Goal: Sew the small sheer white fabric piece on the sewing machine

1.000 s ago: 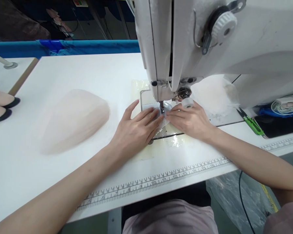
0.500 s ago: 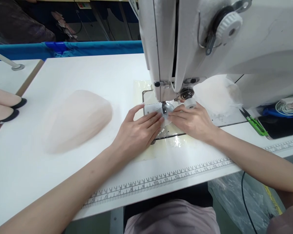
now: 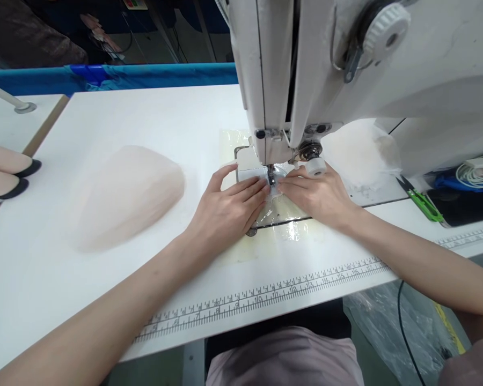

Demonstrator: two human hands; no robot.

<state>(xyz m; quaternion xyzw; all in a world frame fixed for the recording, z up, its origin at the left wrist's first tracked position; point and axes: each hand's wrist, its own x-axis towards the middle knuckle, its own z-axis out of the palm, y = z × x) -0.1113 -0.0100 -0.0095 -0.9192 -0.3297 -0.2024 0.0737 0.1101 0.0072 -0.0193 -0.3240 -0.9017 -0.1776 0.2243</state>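
Fingers of the left hand [image 3: 225, 212] lie flat, grip spread apart, pressing a small sheer fabric piece [image 3: 274, 194] onto the needle plate [image 3: 284, 213]; the right hand [image 3: 317, 195] does likewise from the other side, fingertips nearly meeting at the presser foot [image 3: 271, 177]. Above stands the white sewing machine [image 3: 346, 69]. Left on the bench [image 3: 145, 118] lies a stack of pale pink fabric [image 3: 129, 193]; green thread snips [image 3: 421, 199] rest at right.

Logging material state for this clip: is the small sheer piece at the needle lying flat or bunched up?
Flat. The sheer piece lies spread on the plate under the needle, with the left hand and right hand pressing it down from either side.
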